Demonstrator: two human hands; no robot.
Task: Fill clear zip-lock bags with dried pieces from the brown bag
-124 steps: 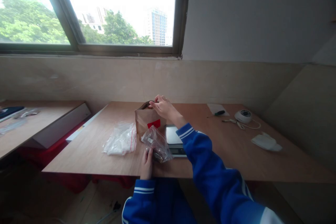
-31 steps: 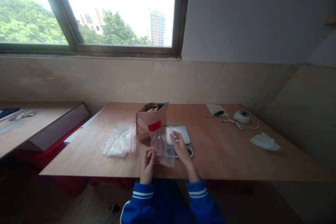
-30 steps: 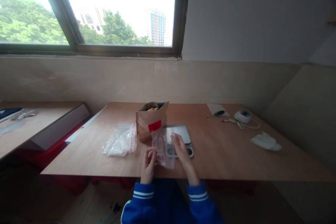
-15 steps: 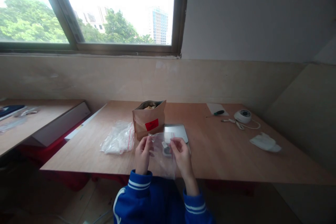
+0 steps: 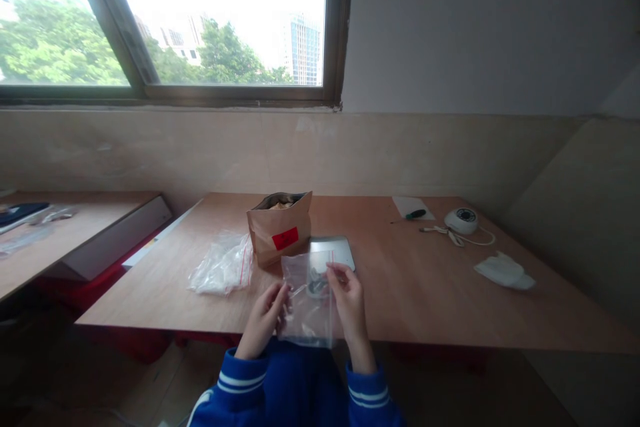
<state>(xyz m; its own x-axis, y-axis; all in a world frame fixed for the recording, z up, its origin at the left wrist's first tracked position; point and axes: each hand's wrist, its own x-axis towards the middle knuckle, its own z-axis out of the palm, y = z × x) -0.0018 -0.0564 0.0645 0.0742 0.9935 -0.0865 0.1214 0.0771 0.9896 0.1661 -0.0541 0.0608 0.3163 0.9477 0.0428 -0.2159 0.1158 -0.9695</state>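
I hold an empty clear zip bag upright over the table's near edge. My left hand pinches its left side and my right hand pinches its top right edge by the red zip line. Behind it lies a flat silver scale. An open brown paper bag with a red label stands just left of the scale, with pale pieces showing inside.
A pile of clear plastic bags lies left of the paper bag. At the far right sit a small screwdriver, a round white device with a cord and a white cloth. The wooden table meets a second desk at left.
Earlier my right hand was at the paper bag's mouth and a filled bag lay by my left. Now both hands have lifted an empty clear bag off the table toward me.
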